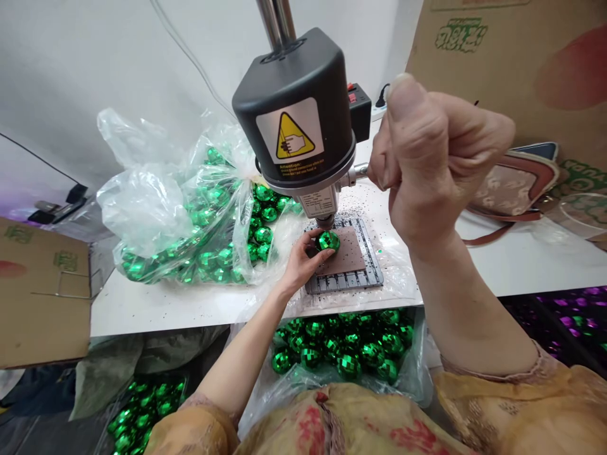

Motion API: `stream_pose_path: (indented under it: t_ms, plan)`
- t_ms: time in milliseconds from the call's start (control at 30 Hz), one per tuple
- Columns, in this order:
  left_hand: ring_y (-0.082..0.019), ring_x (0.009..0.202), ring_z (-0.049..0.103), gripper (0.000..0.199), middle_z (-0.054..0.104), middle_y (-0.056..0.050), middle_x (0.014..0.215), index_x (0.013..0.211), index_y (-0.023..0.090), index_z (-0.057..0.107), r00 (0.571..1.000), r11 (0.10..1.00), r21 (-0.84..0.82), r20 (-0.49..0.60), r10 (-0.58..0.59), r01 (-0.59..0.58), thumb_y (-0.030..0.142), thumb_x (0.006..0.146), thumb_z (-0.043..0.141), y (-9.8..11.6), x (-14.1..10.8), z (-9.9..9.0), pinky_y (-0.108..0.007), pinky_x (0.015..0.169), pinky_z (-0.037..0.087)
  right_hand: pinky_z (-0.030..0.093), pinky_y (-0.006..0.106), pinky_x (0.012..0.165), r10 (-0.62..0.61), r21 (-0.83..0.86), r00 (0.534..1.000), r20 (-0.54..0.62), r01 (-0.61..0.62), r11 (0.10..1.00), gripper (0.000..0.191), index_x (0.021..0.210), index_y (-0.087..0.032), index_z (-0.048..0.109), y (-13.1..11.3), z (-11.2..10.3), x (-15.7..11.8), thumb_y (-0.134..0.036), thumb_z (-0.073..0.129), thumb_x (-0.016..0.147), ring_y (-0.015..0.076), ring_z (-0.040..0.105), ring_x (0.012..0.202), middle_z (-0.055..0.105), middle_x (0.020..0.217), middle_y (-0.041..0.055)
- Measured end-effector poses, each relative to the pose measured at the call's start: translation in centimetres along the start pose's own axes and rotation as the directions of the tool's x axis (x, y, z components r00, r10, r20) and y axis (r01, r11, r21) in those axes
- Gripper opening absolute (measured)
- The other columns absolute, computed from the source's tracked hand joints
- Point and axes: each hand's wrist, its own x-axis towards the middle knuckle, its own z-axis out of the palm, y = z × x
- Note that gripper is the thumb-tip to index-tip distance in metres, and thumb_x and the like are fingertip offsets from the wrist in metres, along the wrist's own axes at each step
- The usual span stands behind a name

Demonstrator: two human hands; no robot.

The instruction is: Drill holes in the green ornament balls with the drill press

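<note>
A shiny green faceted ball [328, 241] rests on a brownish pad [348, 253] over the grey slotted base plate, right below the chuck of a black drill press [294, 114]. Fingers and thumb of my left hand [306, 259] grip the ball from its left side. My right hand [427, 151] is raised at the right of the press, closed around its lever [360, 170]; most of the lever is hidden by the fingers. Dark shavings lie scattered over the plate and around it.
An open plastic bag of green balls [208, 253] lies left on the white table [142, 309]. More balls [348, 365] fill a bag below the front edge. A bag with a brown strap [512, 186] and a cardboard box [474, 76] stand right.
</note>
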Motion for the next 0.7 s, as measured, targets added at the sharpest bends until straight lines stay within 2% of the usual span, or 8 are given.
stream_pose_path:
  t_ms: [133,267,367,500,600,700]
  plan:
    - [-0.023,0.101,0.068,0.053,0.073,-0.008,0.113,0.121,0.02,0.066,0.999,0.999,0.018,-0.019,0.029,-0.028,0.041,0.076,0.085,0.2,-0.4,0.9,-0.036,0.09,0.056,0.018,0.032,0.045,0.009,-0.012,1.0,-0.002,-0.009,1.0,0.064,0.046,-0.02,0.034,-0.2,0.0,0.0,-0.067,0.06,0.081,0.006,0.031,0.038,0.027,0.041,-0.0048]
    - [-0.026,0.112,0.067,0.059,0.07,-0.011,0.122,0.125,0.019,0.063,0.999,1.0,-0.014,-0.018,0.027,-0.027,0.041,0.075,0.085,0.1,-0.9,1.7,-0.041,0.099,0.054,0.018,0.032,0.045,0.006,0.027,1.0,0.001,-0.006,1.0,0.061,0.047,-0.02,0.035,-0.3,0.1,0.0,-0.057,0.065,0.085,0.0061,0.033,0.039,0.029,0.041,-0.0049]
    - [-0.027,0.115,0.067,0.06,0.069,-0.012,0.125,0.126,0.019,0.061,0.999,0.998,-0.052,-0.024,0.026,-0.027,0.041,0.076,0.085,-0.3,-1.1,2.0,-0.043,0.103,0.053,0.02,0.029,0.046,0.011,-0.005,1.0,0.003,-0.011,1.0,0.058,0.048,-0.019,0.035,-0.3,0.0,-0.2,-0.048,0.065,0.088,0.0052,0.034,0.041,0.031,0.043,-0.0049]
    - [-0.027,0.119,0.065,0.059,0.068,-0.011,0.127,0.128,0.02,0.06,0.999,0.998,-0.05,-0.021,0.039,-0.04,0.042,0.077,0.084,-0.6,-1.3,2.0,-0.044,0.106,0.051,0.022,0.026,0.046,0.03,-0.077,1.0,0.008,-0.029,0.997,0.057,0.05,-0.019,0.032,-0.3,-0.4,-0.8,-0.04,0.06,0.094,0.0038,0.032,0.043,0.026,0.047,-0.0047]
    - [-0.027,0.12,0.064,0.059,0.067,-0.011,0.128,0.13,0.022,0.06,0.999,0.999,-0.038,-0.008,0.035,-0.035,0.042,0.079,0.083,-0.7,-1.4,2.0,-0.045,0.108,0.05,0.02,0.028,0.046,0.008,-0.067,1.0,0.006,-0.008,0.998,0.055,0.05,-0.018,0.031,-0.4,-0.7,-1.6,-0.032,0.058,0.095,0.0041,0.031,0.042,0.025,0.045,-0.0045]
    - [-0.028,0.12,0.064,0.06,0.067,-0.011,0.129,0.131,0.022,0.059,0.999,0.998,-0.054,-0.003,0.032,-0.032,0.042,0.08,0.083,-0.9,-1.4,2.0,-0.046,0.109,0.049,0.02,0.03,0.046,-0.03,-0.1,1.0,-0.006,0.029,0.995,0.057,0.049,-0.017,0.027,-0.2,-1.1,-2.4,-0.032,0.059,0.094,0.0051,0.03,0.041,0.029,0.045,-0.0035]
